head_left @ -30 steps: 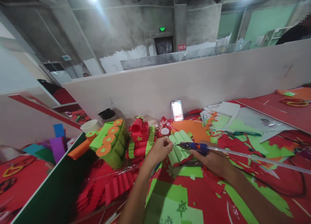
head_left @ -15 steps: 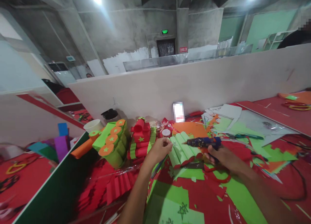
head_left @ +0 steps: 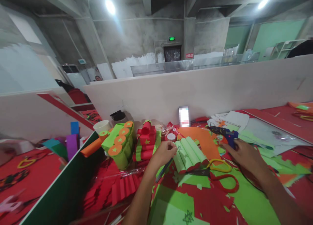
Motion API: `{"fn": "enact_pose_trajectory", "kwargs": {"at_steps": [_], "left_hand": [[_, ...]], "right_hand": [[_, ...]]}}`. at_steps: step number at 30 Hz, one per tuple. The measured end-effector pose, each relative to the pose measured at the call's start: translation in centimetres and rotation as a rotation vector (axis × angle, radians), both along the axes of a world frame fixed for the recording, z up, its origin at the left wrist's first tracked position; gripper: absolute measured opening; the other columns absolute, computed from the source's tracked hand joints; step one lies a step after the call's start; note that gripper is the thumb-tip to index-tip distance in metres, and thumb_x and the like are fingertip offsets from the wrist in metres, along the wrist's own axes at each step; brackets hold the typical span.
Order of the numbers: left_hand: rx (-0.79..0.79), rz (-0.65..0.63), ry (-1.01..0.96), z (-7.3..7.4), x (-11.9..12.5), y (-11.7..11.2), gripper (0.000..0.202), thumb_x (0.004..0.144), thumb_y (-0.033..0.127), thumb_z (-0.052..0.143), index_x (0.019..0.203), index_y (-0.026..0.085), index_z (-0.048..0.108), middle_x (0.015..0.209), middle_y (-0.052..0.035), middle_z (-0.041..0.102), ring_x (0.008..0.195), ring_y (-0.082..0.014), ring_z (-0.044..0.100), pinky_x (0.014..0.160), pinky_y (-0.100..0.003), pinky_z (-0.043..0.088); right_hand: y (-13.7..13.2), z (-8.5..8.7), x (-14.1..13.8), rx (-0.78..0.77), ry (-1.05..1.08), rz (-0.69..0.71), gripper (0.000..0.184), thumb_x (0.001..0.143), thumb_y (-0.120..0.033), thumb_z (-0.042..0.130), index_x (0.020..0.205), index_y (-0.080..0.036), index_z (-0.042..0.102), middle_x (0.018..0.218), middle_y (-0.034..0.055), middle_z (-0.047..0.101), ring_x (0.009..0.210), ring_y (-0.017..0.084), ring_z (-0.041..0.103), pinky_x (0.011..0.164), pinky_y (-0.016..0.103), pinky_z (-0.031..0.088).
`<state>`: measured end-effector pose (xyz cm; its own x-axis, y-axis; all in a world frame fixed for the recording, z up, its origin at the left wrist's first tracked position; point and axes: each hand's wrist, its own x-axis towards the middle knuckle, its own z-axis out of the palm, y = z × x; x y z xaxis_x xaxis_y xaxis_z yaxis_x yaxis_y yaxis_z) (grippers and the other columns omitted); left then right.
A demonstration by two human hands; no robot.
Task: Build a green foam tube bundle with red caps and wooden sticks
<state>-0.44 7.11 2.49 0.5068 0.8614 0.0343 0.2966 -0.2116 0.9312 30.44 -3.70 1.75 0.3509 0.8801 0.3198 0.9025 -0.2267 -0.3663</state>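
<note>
My left hand (head_left: pixel 165 152) is closed in a pinch at the left edge of the light green paper rolls (head_left: pixel 190 153), which lie side by side with red ends. Whatever its fingertips hold is too small to make out. A star is drawn on the roll nearest those fingers. Farther right, my right hand (head_left: pixel 244 155) grips the blue handle of a hot glue gun (head_left: pixel 225 133), whose dark nozzle points left over paper scraps. Scissors with yellow and red handles (head_left: pixel 223 182) lie just right of the rolls, their blades partly under them.
Left of my hands stand a red paper model (head_left: pixel 148 138) and a green one with orange star discs (head_left: pixel 117 143). Red folded strips (head_left: pixel 124 186) lie in front. A phone (head_left: pixel 184 117) leans on the white partition (head_left: pixel 146 93). Green sheets (head_left: pixel 171 202) and scraps cover the red table.
My right hand has carried the glue gun away from the rolls, to the right and back, uncovering the scissors. My left hand stays by the rolls. The whole view has shifted slightly.
</note>
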Motion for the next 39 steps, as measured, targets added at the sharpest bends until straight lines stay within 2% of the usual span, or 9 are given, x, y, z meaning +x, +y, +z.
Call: {"fn": "enact_pose_trajectory", "kwargs": {"at_steps": [4, 7, 10, 13, 17, 19, 26, 34, 39], "left_hand": [[0.02, 0.002, 0.006, 0.0, 0.0, 0.0, 0.009, 0.07, 0.023, 0.051, 0.065, 0.016, 0.052, 0.057, 0.0032, 0.051, 0.052, -0.0087, 0.045, 0.05, -0.02, 0.031], [0.018, -0.007, 0.025, -0.1, -0.1, 0.1, 0.009, 0.071, 0.023, 0.05, 0.067, 0.016, 0.052, 0.058, 0.0029, 0.052, 0.052, -0.009, 0.047, 0.05, -0.02, 0.032], [0.016, -0.021, 0.032, -0.3, -0.2, 0.2, 0.009, 0.072, 0.023, 0.049, 0.067, 0.016, 0.052, 0.057, 0.0034, 0.051, 0.051, -0.0088, 0.046, 0.049, -0.02, 0.032], [0.029, -0.03, 0.026, -0.3, -0.3, 0.2, 0.009, 0.071, 0.022, 0.048, 0.067, 0.016, 0.052, 0.057, 0.0039, 0.051, 0.051, -0.0081, 0.045, 0.05, -0.02, 0.032], [0.005, -0.02, 0.036, 0.1, -0.3, 0.1, 0.008, 0.07, 0.022, 0.049, 0.067, 0.016, 0.053, 0.056, 0.004, 0.051, 0.05, -0.0078, 0.045, 0.049, -0.019, 0.031], [-0.01, -0.014, 0.031, 0.3, -0.3, 0.1, 0.008, 0.07, 0.022, 0.05, 0.067, 0.016, 0.052, 0.055, 0.004, 0.051, 0.049, -0.0077, 0.045, 0.048, -0.019, 0.031], [-0.022, 0.007, -0.012, 0.4, -0.4, 0.2, 0.007, 0.07, 0.022, 0.051, 0.067, 0.016, 0.052, 0.055, 0.0037, 0.053, 0.049, -0.008, 0.047, 0.05, -0.019, 0.034], [0.049, 0.078, -0.122, 2.1, -0.5, -0.4, 0.014, 0.074, 0.028, 0.055, 0.067, 0.015, 0.052, 0.056, 0.0043, 0.05, 0.051, -0.0082, 0.045, 0.051, -0.02, 0.035], [0.128, 0.193, -0.259, 3.2, -0.8, -0.5, 0.016, 0.077, 0.031, 0.056, 0.072, 0.015, 0.053, 0.061, 0.0031, 0.054, 0.054, -0.0085, 0.049, 0.055, -0.019, 0.039]], "right_hand": [[0.2, -1.3, 2.0, -0.144, -0.055, -0.115, 0.036, 0.082, -0.057, 0.044, 0.075, -0.022, 0.05, 0.067, 0.01, 0.063, 0.063, 0.029, 0.062, 0.054, 0.034, 0.037], [0.2, -1.5, 1.7, -0.15, -0.078, -0.118, 0.037, 0.08, -0.051, 0.05, 0.095, -0.017, 0.053, 0.074, 0.0094, 0.065, 0.067, 0.03, 0.063, 0.056, 0.035, 0.043], [0.3, -1.7, -0.4, -0.057, -0.091, 0.166, 0.036, 0.084, -0.032, 0.048, 0.117, -0.019, 0.05, 0.105, 0.0115, 0.063, 0.087, 0.026, 0.064, 0.072, 0.036, 0.049], [0.7, -2.7, -3.0, -0.018, -0.131, 0.559, 0.058, 0.079, -0.009, 0.045, 0.133, -0.03, 0.042, 0.138, 0.0085, 0.041, 0.121, 0.023, 0.047, 0.094, 0.037, 0.043], [1.6, -4.2, -5.4, -0.016, -0.184, 0.736, 0.079, 0.068, 0.008, 0.041, 0.135, -0.035, 0.042, 0.146, 0.0065, 0.031, 0.132, 0.024, 0.033, 0.102, 0.043, 0.036], [1.9, -4.3, -6.0, -0.005, -0.192, 0.77, 0.079, 0.069, 0.009, 0.042, 0.133, -0.035, 0.044, 0.145, 0.0064, 0.033, 0.132, 0.024, 0.033, 0.102, 0.045, 0.036], [1.7, -2.9, -7.3, 0.021, -0.21, 0.854, 0.045, 0.083, -0.008, 0.049, 0.121, -0.031, 0.055, 0.141, 0.0075, 0.039, 0.129, 0.026, 0.037, 0.099, 0.046, 0.04], [0.9, -1.1, -8.3, 0.105, -0.232, 0.863, 0.033, 0.088, -0.014, 0.045, 0.117, -0.026, 0.056, 0.145, 0.006, 0.038, 0.134, 0.023, 0.032, 0.104, 0.048, 0.036], [0.8, -0.9, -7.9, 0.161, -0.168, 0.831, 0.042, 0.085, -0.008, 0.041, 0.123, -0.024, 0.049, 0.144, 0.0059, 0.04, 0.134, 0.022, 0.032, 0.108, 0.049, 0.031]]}}
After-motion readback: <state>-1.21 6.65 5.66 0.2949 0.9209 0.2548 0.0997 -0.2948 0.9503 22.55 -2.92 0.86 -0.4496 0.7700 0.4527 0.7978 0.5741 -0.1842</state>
